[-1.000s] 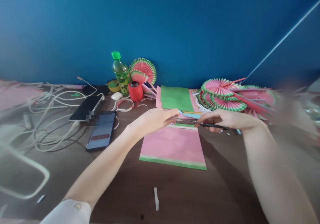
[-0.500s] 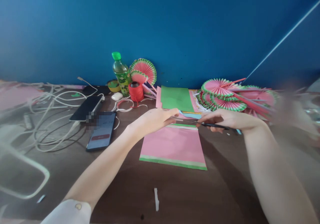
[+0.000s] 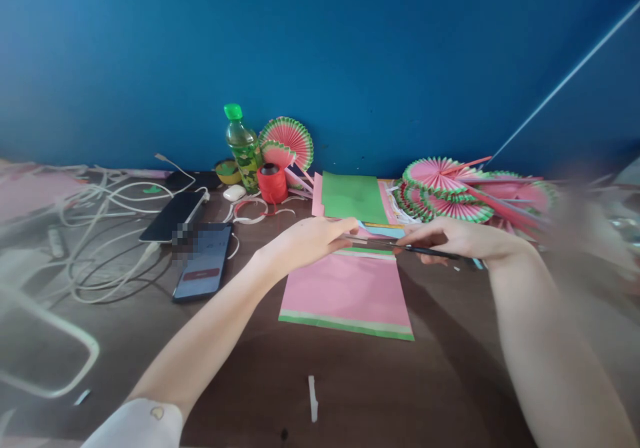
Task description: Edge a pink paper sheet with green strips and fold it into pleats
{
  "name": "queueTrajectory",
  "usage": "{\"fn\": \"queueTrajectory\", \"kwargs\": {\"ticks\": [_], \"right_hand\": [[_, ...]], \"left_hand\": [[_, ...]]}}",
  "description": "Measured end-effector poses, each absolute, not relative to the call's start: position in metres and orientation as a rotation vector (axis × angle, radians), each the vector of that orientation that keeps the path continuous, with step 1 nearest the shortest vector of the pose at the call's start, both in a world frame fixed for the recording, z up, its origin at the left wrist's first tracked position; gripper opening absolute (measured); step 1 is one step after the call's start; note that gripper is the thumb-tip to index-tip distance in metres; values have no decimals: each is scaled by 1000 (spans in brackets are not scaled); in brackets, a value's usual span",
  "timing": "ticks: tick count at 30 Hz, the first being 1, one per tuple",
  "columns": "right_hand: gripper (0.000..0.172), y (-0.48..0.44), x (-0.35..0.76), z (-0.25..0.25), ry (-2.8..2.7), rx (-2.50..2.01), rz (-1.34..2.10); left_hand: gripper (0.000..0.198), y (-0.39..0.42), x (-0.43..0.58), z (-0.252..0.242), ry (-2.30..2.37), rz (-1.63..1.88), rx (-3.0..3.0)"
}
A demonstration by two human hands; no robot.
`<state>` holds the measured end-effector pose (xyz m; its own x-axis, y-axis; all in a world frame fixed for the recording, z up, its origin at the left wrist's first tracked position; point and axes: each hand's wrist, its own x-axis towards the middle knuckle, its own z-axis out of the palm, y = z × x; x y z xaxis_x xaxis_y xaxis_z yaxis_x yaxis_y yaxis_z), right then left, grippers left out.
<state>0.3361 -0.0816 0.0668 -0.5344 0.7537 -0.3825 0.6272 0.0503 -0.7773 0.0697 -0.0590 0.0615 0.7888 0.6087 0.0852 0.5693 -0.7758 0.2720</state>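
A pink paper sheet (image 3: 347,291) with a green-and-white front border lies flat on the brown table (image 3: 410,388). My left hand (image 3: 313,238) hovers over its far edge, fingers pinched on a thin strip of paper. My right hand (image 3: 457,238) is closed on black scissors (image 3: 400,245), whose blades point left toward my left fingertips. Both hands sit just above the sheet's far end.
Green paper (image 3: 354,197) lies behind the sheet. Pink-and-green paper fans (image 3: 450,191) pile at the right, with another fan (image 3: 287,141) leaning on the blue wall. A green bottle (image 3: 241,145), red twine spool (image 3: 271,183), two phones (image 3: 203,261) and white cables (image 3: 100,228) fill the left.
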Motion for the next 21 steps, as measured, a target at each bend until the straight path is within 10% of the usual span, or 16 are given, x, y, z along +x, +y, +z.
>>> {"fn": "queueTrajectory", "kwargs": {"ticks": [21], "right_hand": [[40,-90,331,73,-2227,-1632,1272]], "left_hand": [[18,-58,72,53,1008,240,2745]]}}
